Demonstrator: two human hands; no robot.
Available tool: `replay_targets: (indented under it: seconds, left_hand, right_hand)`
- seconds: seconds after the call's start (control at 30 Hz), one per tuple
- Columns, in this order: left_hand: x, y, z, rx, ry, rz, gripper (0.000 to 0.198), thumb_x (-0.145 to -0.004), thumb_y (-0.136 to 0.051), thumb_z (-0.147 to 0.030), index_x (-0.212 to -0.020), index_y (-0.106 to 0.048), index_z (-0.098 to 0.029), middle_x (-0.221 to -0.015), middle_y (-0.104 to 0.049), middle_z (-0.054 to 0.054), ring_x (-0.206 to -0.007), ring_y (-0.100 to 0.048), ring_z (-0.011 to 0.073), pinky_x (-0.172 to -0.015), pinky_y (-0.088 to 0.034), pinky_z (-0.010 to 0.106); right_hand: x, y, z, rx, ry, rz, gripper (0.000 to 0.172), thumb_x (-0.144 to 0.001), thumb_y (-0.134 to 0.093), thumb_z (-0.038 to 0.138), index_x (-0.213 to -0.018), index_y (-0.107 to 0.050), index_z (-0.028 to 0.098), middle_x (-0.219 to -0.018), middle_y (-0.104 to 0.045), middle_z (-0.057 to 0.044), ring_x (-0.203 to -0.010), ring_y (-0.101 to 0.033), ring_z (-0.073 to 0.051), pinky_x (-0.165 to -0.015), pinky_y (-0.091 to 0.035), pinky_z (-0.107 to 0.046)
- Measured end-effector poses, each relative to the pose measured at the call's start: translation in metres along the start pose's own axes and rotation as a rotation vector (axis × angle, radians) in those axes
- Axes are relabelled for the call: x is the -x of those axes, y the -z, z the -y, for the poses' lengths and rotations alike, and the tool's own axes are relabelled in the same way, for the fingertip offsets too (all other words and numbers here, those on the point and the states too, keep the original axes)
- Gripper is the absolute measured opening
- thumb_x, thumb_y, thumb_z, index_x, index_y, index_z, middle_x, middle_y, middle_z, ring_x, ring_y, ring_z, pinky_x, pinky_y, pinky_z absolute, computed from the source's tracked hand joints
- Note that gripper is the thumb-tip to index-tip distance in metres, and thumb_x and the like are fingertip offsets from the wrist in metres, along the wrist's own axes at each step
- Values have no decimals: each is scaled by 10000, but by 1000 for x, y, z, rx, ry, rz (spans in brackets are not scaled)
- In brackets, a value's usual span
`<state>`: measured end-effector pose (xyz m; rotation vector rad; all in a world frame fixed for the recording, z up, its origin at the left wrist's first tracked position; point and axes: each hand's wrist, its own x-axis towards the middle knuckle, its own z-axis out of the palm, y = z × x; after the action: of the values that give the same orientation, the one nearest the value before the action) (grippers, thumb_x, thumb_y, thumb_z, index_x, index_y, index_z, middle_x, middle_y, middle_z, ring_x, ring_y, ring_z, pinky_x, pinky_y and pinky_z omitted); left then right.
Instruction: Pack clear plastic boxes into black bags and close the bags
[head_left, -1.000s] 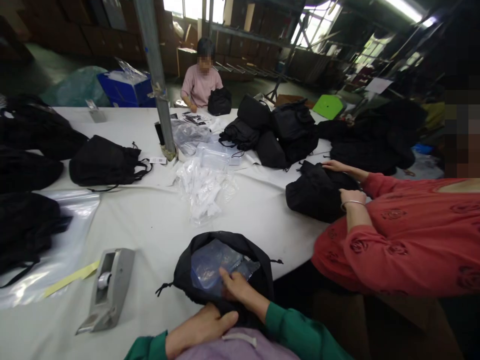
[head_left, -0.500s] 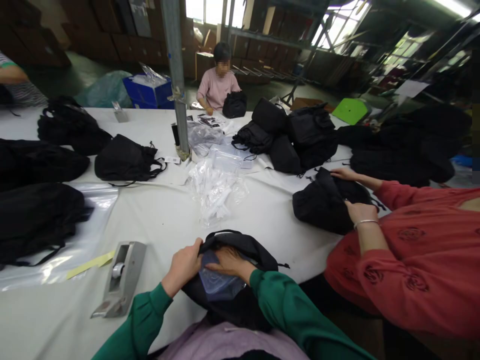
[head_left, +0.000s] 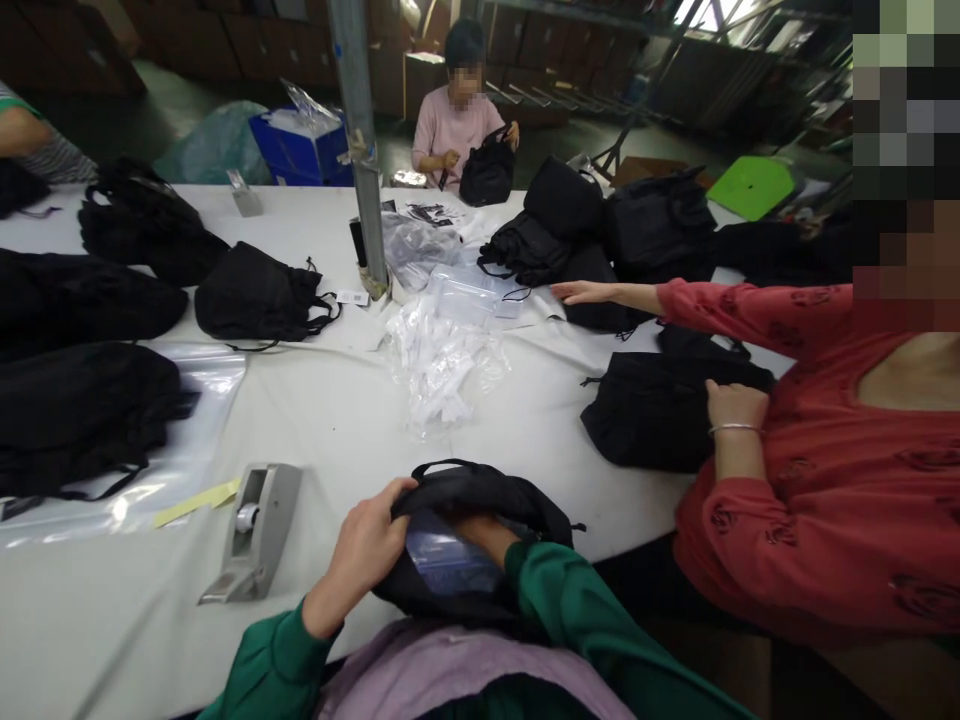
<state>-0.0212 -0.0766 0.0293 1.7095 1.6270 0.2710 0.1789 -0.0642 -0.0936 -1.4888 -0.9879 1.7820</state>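
Note:
A black drawstring bag [head_left: 517, 500] lies at the table's near edge, its mouth facing me. My left hand [head_left: 367, 540] grips the left side of its rim, thumb and fingers closed on the fabric. Inside the mouth shows a clear, bluish plastic packet [head_left: 450, 560]. My right hand [head_left: 484, 530] reaches into the bag beside the packet; its fingers are hidden inside, so their grip does not show. Left of the bag, a grey tape dispenser [head_left: 255, 535] rests on the table.
Clear plastic bags [head_left: 439, 360] lie mid-table near a metal post [head_left: 364, 150]. Black bags [head_left: 262, 295] lie at left, and more bags [head_left: 562, 215] are heaped at the back. At right, a co-worker in red [head_left: 795, 500] stretches an arm over the table; another person [head_left: 457, 120] sits across.
My right hand has gone deeper into the bag, its fingers now out of sight. My left hand keeps the rim. The co-worker in red has reached one arm toward the middle.

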Motion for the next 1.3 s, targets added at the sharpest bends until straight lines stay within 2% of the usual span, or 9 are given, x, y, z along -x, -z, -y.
replay_targets:
  seconds: [0.17, 0.3, 0.47, 0.6, 0.73, 0.83, 0.97, 1.1, 1.3]
  left_hand:
    - [-9, 7, 24, -60, -25, 64, 351, -839, -437, -152, -1157, -492, -292, -771, -660, -16, -760, -644, 210, -695, -415, 280]
    - [-9, 13, 27, -200, -117, 121, 330, -887, -428, -186, -1209, -469, -247, -972, -675, 54, -920, -639, 249, -775, -454, 323]
    - [-25, 20, -8, -420, -348, -16, 559, -905, -527, -328, -1407, -354, -155, -1375, -471, 173, -1233, -470, 311, -1032, -392, 416]
    - [-52, 13, -26, -420, -349, 126, 631, -917, -493, -477, -1413, -343, -116, -1337, -507, 217, -1198, -517, 341, -966, -437, 440]
    - [-75, -7, -24, -392, -330, 291, 613, -822, -552, -633, -1196, -567, -147, -1033, -685, 155, -951, -650, 317, -784, -485, 362]
    - [-82, -17, -22, -352, -350, 380, 542, -770, -582, -669, -987, -649, -177, -911, -709, 112, -817, -666, 273, -657, -461, 307]
    - [-75, -14, -28, -300, -347, 387, 478, -797, -599, -591, -965, -641, -146, -891, -703, 125, -765, -657, 260, -616, -440, 304]
    - [-51, -3, -45, -223, -397, 347, 388, -826, -621, -444, -1086, -608, -157, -1013, -700, 117, -894, -654, 263, -711, -447, 304]
    - [-6, -13, -54, -54, -469, 389, 191, -854, -573, -362, -884, -650, -190, -826, -693, 33, -751, -616, 172, -644, -389, 251]
  right_hand:
    - [18, -21, -10, 275, 191, 126, 453, -516, -873, 208, -939, -710, 212, -1077, -699, -15, -1222, -499, -319, -1130, -270, -351]
    - [15, -28, 0, 466, 301, 223, 409, -523, -849, 210, -906, -707, 193, -1211, -667, -11, -1263, -472, -298, -1146, -230, -338]
    - [13, -8, 46, 588, 274, 267, 281, -695, -763, 276, -962, -710, 206, -1214, -679, -43, -1226, -525, -278, -1129, -296, -407]
    - [78, 30, 79, 665, 243, 283, 455, -779, -720, 418, -1177, -658, 204, -1217, -674, -106, -1152, -587, -319, -1085, -353, -491]
    - [158, 54, 65, 1083, 433, 398, 508, -770, -753, 356, -1238, -594, 239, -1182, -675, -94, -1159, -584, -287, -1142, -242, -567]
    - [179, 53, 38, 1269, 641, 210, 233, -874, -543, 116, -1074, -627, 200, -984, -710, -67, -1009, -647, -207, -1116, -319, -527]
    - [168, 41, 23, 1244, 848, -23, 298, -853, -424, 18, -1023, -621, 163, -852, -694, -55, -831, -655, -173, -982, -469, -436]
    - [156, 35, 31, 1238, 1041, -81, 348, -802, -401, -8, -1023, -629, 135, -750, -678, -52, -702, -650, -184, -795, -548, -377]
    - [143, 33, 54, 1216, 1389, -212, 266, -896, -399, 38, -970, -634, 138, -776, -723, -59, -721, -688, -179, -766, -547, -348]
